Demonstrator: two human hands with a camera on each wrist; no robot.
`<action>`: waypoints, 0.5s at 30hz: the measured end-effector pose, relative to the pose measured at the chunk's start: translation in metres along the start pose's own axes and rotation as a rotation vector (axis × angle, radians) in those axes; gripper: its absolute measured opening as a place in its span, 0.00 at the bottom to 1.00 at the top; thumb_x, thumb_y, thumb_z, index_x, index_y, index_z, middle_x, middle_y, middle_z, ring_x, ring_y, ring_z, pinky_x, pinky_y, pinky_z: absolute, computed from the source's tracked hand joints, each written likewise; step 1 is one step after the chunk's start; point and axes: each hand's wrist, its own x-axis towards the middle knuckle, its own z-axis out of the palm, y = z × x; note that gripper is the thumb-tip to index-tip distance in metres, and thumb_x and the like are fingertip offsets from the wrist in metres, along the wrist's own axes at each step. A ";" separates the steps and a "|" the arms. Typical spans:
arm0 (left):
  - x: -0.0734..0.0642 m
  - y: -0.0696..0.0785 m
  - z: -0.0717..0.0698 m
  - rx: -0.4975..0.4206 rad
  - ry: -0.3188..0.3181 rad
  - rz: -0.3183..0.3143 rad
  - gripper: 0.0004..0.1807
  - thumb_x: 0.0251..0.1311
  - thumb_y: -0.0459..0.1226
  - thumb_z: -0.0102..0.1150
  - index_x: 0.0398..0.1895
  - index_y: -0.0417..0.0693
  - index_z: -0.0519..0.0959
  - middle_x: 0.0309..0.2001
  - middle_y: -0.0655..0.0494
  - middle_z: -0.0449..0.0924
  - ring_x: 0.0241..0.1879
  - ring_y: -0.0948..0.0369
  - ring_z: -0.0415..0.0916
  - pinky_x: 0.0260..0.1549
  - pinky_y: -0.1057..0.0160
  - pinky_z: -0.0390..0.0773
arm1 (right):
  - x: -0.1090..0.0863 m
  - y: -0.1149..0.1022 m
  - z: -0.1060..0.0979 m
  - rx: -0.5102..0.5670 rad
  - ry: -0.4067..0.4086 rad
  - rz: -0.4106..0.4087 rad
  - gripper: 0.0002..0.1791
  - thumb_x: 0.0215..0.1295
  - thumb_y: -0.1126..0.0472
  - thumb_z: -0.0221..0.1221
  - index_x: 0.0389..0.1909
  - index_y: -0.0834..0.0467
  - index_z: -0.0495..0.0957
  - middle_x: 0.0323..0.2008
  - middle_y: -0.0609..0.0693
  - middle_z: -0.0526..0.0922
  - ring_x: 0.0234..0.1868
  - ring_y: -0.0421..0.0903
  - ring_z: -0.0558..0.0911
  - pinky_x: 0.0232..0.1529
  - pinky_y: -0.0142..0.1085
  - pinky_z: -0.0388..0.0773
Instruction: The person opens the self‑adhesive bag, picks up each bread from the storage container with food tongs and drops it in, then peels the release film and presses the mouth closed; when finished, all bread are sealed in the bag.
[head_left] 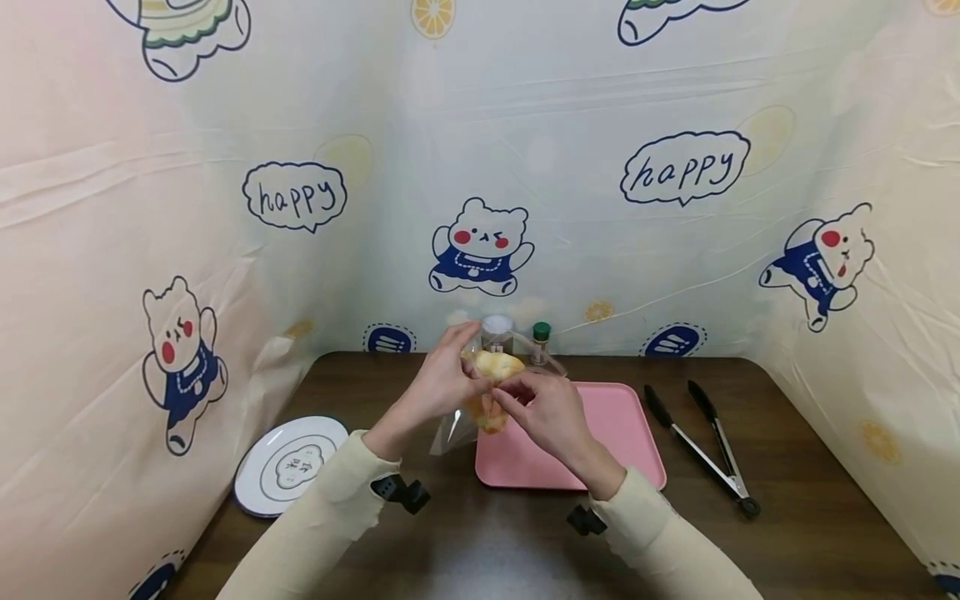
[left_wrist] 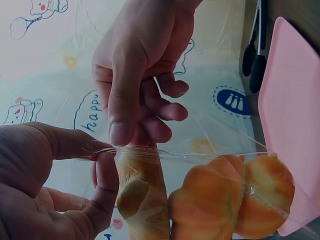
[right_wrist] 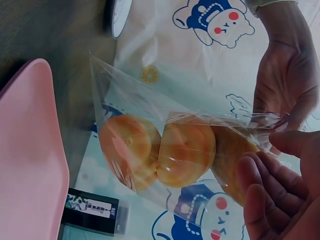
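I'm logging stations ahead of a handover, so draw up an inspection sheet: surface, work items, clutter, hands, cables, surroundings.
Surface: dark brown table, with a pink tray lying on it.
Work items: clear bag with bread pieces inside, held up between the hands.
Clutter: white plate at left; tongs at right, spread; white-lidded jar and green-capped bottle at the far side.
Hands: left hand and right hand both pinch the bag's edge.
Cables: nothing seen.
Surroundings: printed cloth with bears and "happy" bubbles, behind and at both sides.
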 end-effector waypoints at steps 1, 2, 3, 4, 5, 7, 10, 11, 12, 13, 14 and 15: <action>0.000 0.000 0.000 -0.003 -0.003 0.001 0.49 0.52 0.29 0.70 0.77 0.44 0.57 0.76 0.49 0.54 0.30 0.63 0.78 0.31 0.67 0.83 | 0.000 0.000 0.000 0.000 0.004 -0.005 0.08 0.60 0.49 0.70 0.31 0.49 0.88 0.26 0.39 0.85 0.26 0.34 0.79 0.28 0.27 0.75; 0.000 0.000 0.000 -0.006 -0.004 0.001 0.49 0.52 0.29 0.70 0.77 0.43 0.57 0.76 0.49 0.54 0.30 0.63 0.78 0.31 0.67 0.83 | 0.000 0.000 0.001 -0.002 0.009 -0.009 0.08 0.60 0.49 0.70 0.31 0.49 0.88 0.26 0.39 0.85 0.26 0.34 0.79 0.28 0.27 0.75; 0.000 0.000 0.000 -0.008 -0.006 0.002 0.49 0.52 0.29 0.70 0.77 0.43 0.57 0.76 0.49 0.54 0.30 0.63 0.78 0.31 0.67 0.83 | 0.000 0.000 0.001 -0.004 0.012 -0.010 0.08 0.59 0.50 0.70 0.31 0.49 0.88 0.26 0.40 0.85 0.26 0.34 0.79 0.28 0.27 0.75; -0.001 0.000 0.000 -0.011 -0.006 0.002 0.49 0.52 0.30 0.70 0.77 0.43 0.57 0.76 0.49 0.54 0.30 0.63 0.78 0.31 0.67 0.83 | 0.000 0.000 0.001 -0.006 0.015 -0.010 0.07 0.59 0.50 0.70 0.31 0.49 0.88 0.26 0.40 0.85 0.26 0.34 0.79 0.28 0.27 0.75; -0.001 0.000 0.000 -0.014 -0.008 0.001 0.49 0.52 0.30 0.70 0.77 0.44 0.57 0.76 0.49 0.54 0.30 0.63 0.78 0.32 0.66 0.84 | 0.000 -0.001 0.002 -0.008 0.017 -0.008 0.07 0.59 0.50 0.70 0.31 0.50 0.88 0.26 0.40 0.85 0.25 0.34 0.79 0.28 0.27 0.75; -0.001 0.000 0.000 -0.022 -0.010 -0.005 0.49 0.52 0.30 0.71 0.77 0.44 0.57 0.76 0.49 0.54 0.30 0.62 0.79 0.32 0.66 0.84 | 0.000 -0.001 0.002 -0.014 0.020 -0.006 0.07 0.59 0.51 0.71 0.31 0.50 0.88 0.26 0.40 0.86 0.25 0.34 0.79 0.28 0.27 0.75; -0.001 0.000 0.000 -0.025 -0.013 -0.015 0.49 0.51 0.30 0.71 0.77 0.45 0.57 0.76 0.50 0.54 0.30 0.62 0.78 0.32 0.66 0.84 | 0.001 -0.001 0.003 -0.022 0.025 -0.007 0.07 0.59 0.52 0.71 0.30 0.50 0.88 0.26 0.41 0.86 0.25 0.35 0.80 0.27 0.28 0.75; 0.000 0.000 0.001 -0.024 -0.013 -0.018 0.49 0.51 0.30 0.71 0.77 0.45 0.57 0.76 0.50 0.54 0.30 0.62 0.78 0.33 0.66 0.84 | 0.001 -0.001 0.003 -0.023 0.028 -0.009 0.07 0.59 0.52 0.71 0.30 0.51 0.88 0.25 0.41 0.86 0.25 0.36 0.80 0.27 0.28 0.75; 0.000 0.000 0.001 -0.023 -0.013 -0.021 0.49 0.51 0.30 0.71 0.77 0.45 0.57 0.76 0.50 0.54 0.31 0.62 0.78 0.33 0.66 0.84 | 0.001 -0.001 0.004 -0.022 0.030 -0.011 0.06 0.59 0.53 0.70 0.29 0.51 0.88 0.26 0.41 0.86 0.25 0.36 0.80 0.27 0.28 0.75; 0.000 0.000 0.001 -0.023 -0.013 -0.023 0.49 0.51 0.30 0.71 0.77 0.45 0.57 0.76 0.50 0.54 0.31 0.61 0.78 0.33 0.66 0.84 | 0.001 -0.001 0.004 -0.022 0.032 -0.015 0.06 0.59 0.53 0.70 0.29 0.51 0.88 0.26 0.41 0.86 0.25 0.37 0.81 0.27 0.28 0.76; 0.000 0.000 0.001 -0.021 -0.012 -0.024 0.49 0.51 0.30 0.71 0.77 0.45 0.57 0.76 0.51 0.54 0.31 0.61 0.78 0.33 0.66 0.84 | 0.001 -0.001 0.005 -0.022 0.035 -0.019 0.06 0.60 0.54 0.70 0.29 0.51 0.88 0.25 0.42 0.86 0.25 0.37 0.81 0.27 0.28 0.76; 0.000 0.000 0.001 -0.020 -0.011 -0.026 0.49 0.51 0.30 0.71 0.77 0.45 0.57 0.76 0.51 0.54 0.31 0.61 0.78 0.33 0.66 0.84 | 0.001 0.000 0.005 -0.022 0.037 -0.023 0.05 0.60 0.54 0.70 0.29 0.51 0.88 0.25 0.42 0.86 0.25 0.37 0.81 0.27 0.28 0.76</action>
